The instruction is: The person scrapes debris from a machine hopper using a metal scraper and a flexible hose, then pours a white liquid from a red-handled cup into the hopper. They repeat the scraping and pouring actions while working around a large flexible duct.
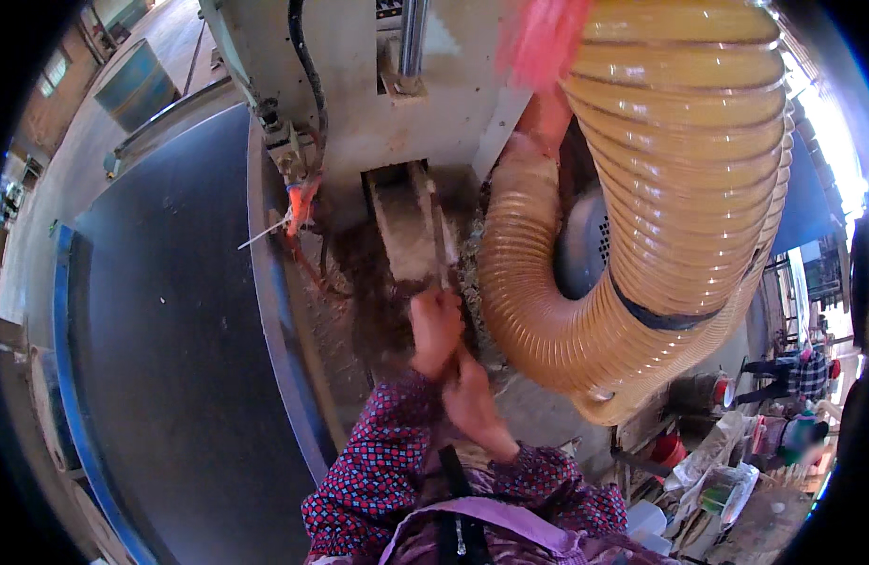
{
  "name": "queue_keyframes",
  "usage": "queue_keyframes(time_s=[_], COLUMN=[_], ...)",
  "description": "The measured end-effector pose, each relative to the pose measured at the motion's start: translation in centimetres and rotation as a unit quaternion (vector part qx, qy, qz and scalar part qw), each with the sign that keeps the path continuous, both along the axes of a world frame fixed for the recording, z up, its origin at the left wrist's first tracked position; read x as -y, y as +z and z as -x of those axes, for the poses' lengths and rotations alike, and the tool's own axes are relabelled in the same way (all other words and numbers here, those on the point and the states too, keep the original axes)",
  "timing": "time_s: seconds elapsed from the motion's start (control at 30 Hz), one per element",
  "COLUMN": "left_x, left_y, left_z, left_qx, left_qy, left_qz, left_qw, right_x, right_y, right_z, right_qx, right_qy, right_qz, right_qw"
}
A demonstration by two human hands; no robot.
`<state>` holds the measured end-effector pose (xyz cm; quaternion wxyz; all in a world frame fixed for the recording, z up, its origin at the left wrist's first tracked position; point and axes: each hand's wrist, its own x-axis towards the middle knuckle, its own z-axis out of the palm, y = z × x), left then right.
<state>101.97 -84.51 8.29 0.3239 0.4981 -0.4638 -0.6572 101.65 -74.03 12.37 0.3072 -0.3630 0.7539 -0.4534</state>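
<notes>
Both your left hand [436, 327] — leading — and right hand [476, 403] are gripping long, thin, brownish rod-like tool [439, 235], shaft running toward dark rectangular opening [385, 176] in off-white metal machine [354, 113]. Swinging rightward, you could be knocking ribbed amber plastic hose [679, 179].

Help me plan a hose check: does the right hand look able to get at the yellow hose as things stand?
Probably yes, if it lets go: the right hand seems closed on the stick, but nothing visible stands between it and the yellow hose at its lower bend.
</notes>
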Motion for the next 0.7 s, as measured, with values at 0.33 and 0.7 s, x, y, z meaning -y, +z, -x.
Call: queue_keyframes(time_s=[0.33, 0.7], left_x=[3.4, -0.7], left_y=[-2.3, -0.7], left_z=[0.9, 1.1], left_qx=[0.149, -0.286], left_qy=[0.035, 0.008], left_qz=[0.177, -0.242], left_qw=[0.972, 0.927], right_x=[3.0, -2.6], right_y=[2.2, 1.3], right_z=[3.3, 4.0], right_qx=[0.252, -0.133], right_qy=[0.017, 0.091], right_qz=[-0.029, -0.047], right_qw=[0.967, 0.986])
